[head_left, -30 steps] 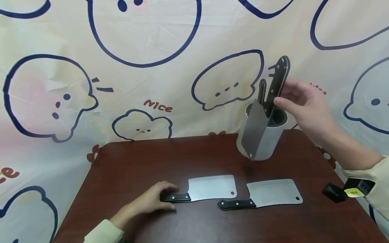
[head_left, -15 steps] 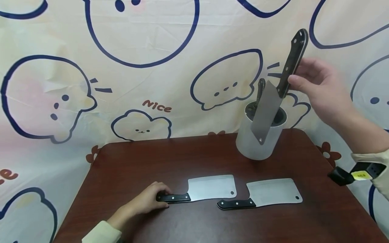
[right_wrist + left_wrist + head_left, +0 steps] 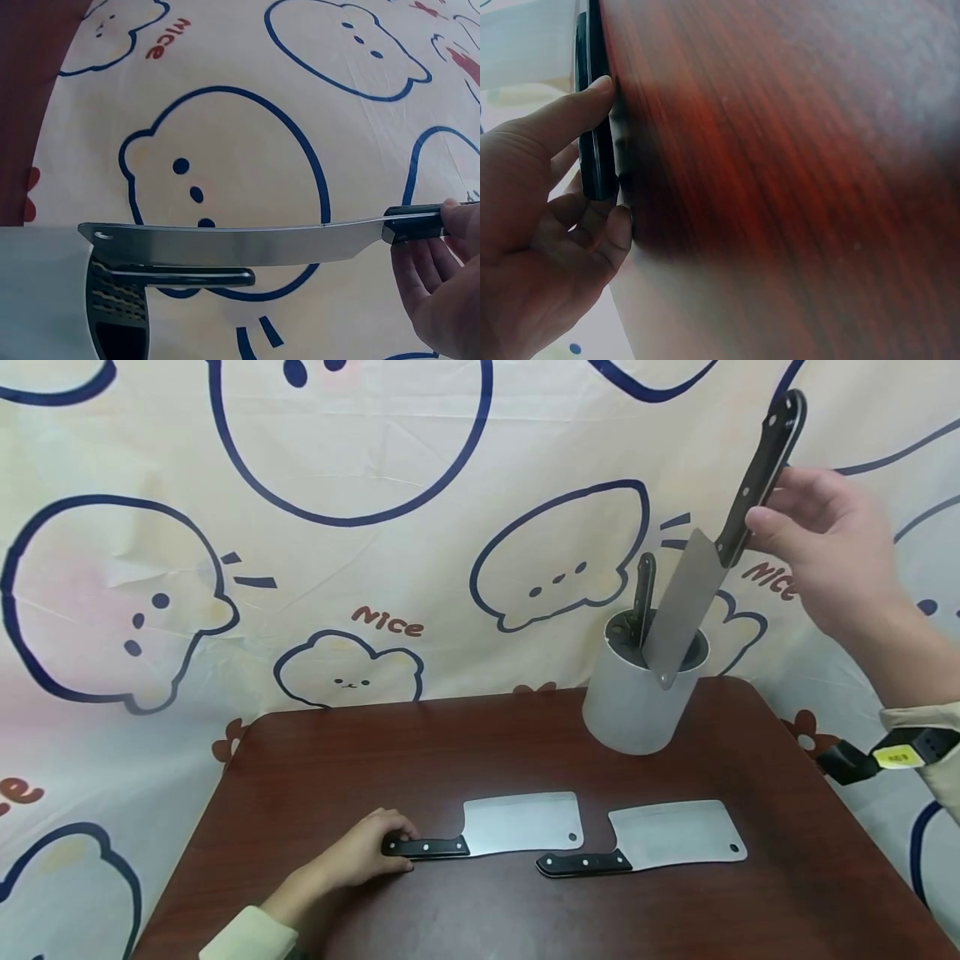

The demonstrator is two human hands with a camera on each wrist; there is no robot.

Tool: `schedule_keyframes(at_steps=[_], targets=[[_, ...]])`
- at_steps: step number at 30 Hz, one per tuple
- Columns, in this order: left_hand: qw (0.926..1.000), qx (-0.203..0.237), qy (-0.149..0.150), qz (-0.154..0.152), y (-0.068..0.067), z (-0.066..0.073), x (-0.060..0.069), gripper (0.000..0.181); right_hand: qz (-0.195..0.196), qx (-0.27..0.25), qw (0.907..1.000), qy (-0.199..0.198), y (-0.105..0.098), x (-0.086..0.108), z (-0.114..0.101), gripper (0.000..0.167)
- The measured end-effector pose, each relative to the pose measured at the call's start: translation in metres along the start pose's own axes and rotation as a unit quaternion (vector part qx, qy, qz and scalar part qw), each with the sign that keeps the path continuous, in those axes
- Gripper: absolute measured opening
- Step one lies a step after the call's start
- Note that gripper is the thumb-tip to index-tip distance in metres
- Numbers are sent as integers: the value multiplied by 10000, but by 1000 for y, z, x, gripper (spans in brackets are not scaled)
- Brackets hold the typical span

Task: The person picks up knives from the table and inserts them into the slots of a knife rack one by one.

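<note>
My right hand (image 3: 840, 539) pinches the black riveted handle (image 3: 761, 481) of a cleaver (image 3: 692, 602), also seen in the right wrist view. The cleaver tilts handle-up, its blade's lower end in front of the rim of a white round knife holder (image 3: 626, 718); whether they touch cannot be told. A second cleaver (image 3: 522, 823) lies flat on the table, with my left hand (image 3: 356, 852) around its black handle (image 3: 596, 165). Thumb and fingers lie on either side of that handle. A third cleaver (image 3: 678, 835) lies to its right, apart from both hands.
One small black-handled knife (image 3: 643, 597) stands in the holder, close to the raised blade. Behind the dark red-brown table (image 3: 375, 760) hangs a cartoon-printed cloth (image 3: 420, 568). The table's back right corner is just beyond the holder.
My right hand has lifted its cleaver up and to the right, from in front of the holder to its rim. My left hand has shifted slightly left along the handle, its fingers closer together.
</note>
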State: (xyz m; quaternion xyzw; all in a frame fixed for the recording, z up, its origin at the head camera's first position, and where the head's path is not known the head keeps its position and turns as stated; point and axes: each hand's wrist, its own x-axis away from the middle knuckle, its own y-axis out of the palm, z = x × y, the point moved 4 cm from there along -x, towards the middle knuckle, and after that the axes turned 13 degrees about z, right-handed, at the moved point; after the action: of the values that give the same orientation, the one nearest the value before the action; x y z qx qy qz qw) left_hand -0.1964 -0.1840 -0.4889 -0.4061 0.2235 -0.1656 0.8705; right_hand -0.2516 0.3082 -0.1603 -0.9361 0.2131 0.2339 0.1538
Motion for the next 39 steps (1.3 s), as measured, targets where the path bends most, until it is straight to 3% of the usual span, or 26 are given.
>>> schedule_keyframes(at_steps=[5, 12, 17, 22, 29, 39], targets=[[9998, -37, -178, -60, 1, -2, 1, 28, 203, 6, 9998, 3, -2, -7, 0, 42], [9998, -40, -163, -41, 0, -2, 2, 26, 282, -390, 9975, 517, -1, -17, 6, 47], [9999, 39, -125, -21, -2, -1, 2, 25, 278, -158, 9980, 540, 3, -20, 10, 46], [9993, 315, -186, -54, -4, -2, 2, 24, 244, 116, 9984, 500, 8, -22, 13, 50], [9956, 916, -10, 175, -14, -1, 2, 23, 157, -22, 9988, 463, 17, -24, 18, 48], [9915, 1210, -258, 391, -32, 1, -8, 25, -18, 438, 9983, 383, 25, -23, 33, 46]])
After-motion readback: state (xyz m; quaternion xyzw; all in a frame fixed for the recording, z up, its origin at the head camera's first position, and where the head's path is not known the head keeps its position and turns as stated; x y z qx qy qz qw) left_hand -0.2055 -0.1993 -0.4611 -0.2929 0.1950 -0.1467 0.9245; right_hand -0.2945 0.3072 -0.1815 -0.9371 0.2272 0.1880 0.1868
